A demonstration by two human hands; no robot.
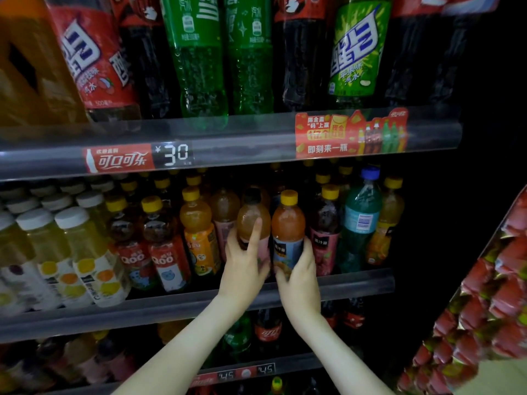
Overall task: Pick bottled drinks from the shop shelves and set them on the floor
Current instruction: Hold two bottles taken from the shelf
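On the middle shelf my left hand grips a juice bottle with a pink label and a dark cap, my index finger stretched up along its front. Right beside it my right hand grips the lower part of an orange juice bottle with a blue label and a yellow cap. Both bottles stand upright among their neighbours at the front of the shelf, close to each other.
The shelf rail runs just below my hands. More juice bottles fill the row, with white-capped ones at left. Large soda bottles stand on the shelf above. A rack of red packets juts in at right.
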